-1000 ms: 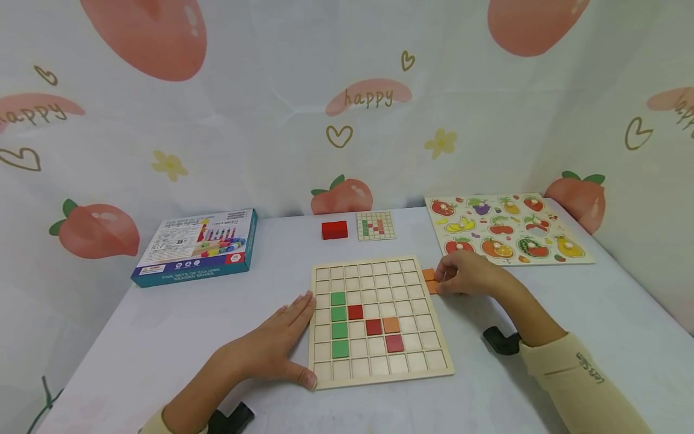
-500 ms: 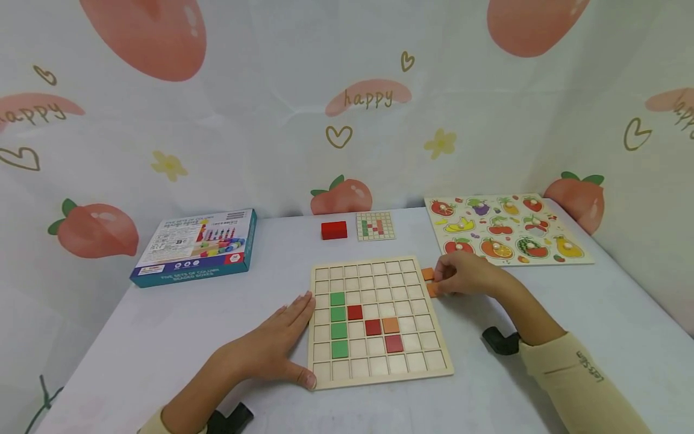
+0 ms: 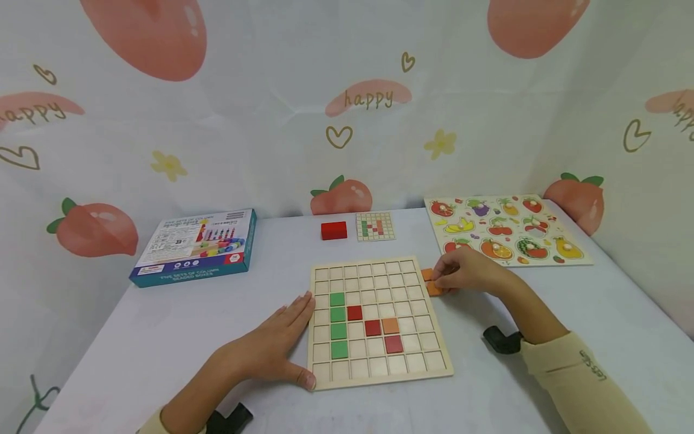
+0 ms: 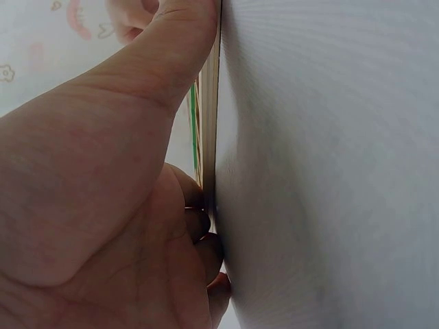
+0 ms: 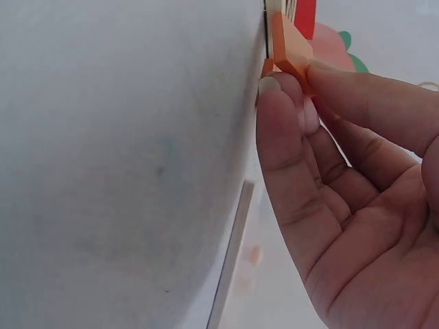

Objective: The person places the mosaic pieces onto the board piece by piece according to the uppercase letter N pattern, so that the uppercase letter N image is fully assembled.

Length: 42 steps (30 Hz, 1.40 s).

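A square wooden grid board [image 3: 379, 365] lies in the middle of the table in the head view. Set in its cells are a column of several green tiles [image 3: 338, 331], red tiles [image 3: 372, 327] on a diagonal and one orange tile [image 3: 390, 325]. My left hand [image 3: 262, 352] rests flat at the board's left edge, fingers straight and thumb spread. Beyond the right edge, my right hand [image 3: 468, 271] pinches an orange tile [image 5: 291, 51], seen tilted between thumb and finger in the right wrist view. Another orange tile [image 3: 427, 275] lies beside it, partly hidden.
Behind the board are a red block [image 3: 334, 230] and a small pattern card [image 3: 375, 226]. A fruit puzzle board [image 3: 515, 232] lies at the back right, close to my right hand. At the back left sits a teal-edged box [image 3: 195, 248]. A printed cloth hangs behind the table.
My right hand has shifted slightly at the orange tiles, and the nearer tile now shows tilted up in its fingers. My left hand and the board have stayed still.
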{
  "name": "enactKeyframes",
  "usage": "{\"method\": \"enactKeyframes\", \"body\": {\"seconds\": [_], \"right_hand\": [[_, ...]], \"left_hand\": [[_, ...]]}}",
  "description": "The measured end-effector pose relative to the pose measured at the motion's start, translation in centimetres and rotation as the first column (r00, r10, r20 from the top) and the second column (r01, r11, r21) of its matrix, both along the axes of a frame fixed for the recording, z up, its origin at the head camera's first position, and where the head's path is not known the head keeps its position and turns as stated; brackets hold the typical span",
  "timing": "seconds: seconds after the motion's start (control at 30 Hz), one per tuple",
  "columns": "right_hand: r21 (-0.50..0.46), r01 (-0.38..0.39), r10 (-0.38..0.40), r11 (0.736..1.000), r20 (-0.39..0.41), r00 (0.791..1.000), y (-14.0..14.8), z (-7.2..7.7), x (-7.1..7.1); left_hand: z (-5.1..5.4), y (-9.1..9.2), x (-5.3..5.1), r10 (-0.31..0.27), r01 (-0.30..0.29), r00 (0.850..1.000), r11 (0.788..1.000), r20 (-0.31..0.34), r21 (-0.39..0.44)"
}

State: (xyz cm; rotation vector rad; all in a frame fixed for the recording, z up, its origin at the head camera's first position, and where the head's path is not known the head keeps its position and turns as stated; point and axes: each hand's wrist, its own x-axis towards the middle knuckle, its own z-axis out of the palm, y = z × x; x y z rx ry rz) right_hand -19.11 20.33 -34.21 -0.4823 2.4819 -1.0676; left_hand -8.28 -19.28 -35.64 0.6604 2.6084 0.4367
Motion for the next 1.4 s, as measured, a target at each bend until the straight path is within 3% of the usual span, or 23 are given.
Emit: {"method": "enactKeyframes", "body": {"seconds": [0.2, 0.43, 0.83, 1.07, 1.4], "right_hand": [[-0.026, 0.004, -0.005, 1.0, -0.016, 1.0, -0.3, 0.4, 0.5], [-0.066, -0.011, 0.013, 0.998, 0.023, 1.0, -1.8, 0.6, 1.1], [-0.065, -0.094, 0.098, 0.993, 0.049, 0.994, -4.7, 0.4, 1.5], [-0.052, -0.153, 0.154, 0.987, 0.022, 0.988, -6.6, 0.2, 1.9], [-0.013, -0.121, 0.121, 0.993, 0.001, 0.993, -8.4, 0.3, 2.4]], "left_hand": [[-0.1, 0.0, 0.1, 0.013, -0.013, 1.0, 1.0, 0.022, 0.007], [-0.3, 0.0, 0.1, 0.01, -0.01, 1.0, 1.0, 0.014, -0.004], [-0.5, 0.0, 0.0, 0.018, -0.017, 1.0, 1.0, 0.02, -0.012], [-0.5, -0.1, 0.0, 0.016, -0.016, 1.0, 1.0, 0.012, -0.016], [-0.2, 0.0, 0.0, 0.014, -0.014, 1.0, 1.0, 0.014, -0.006]]}}
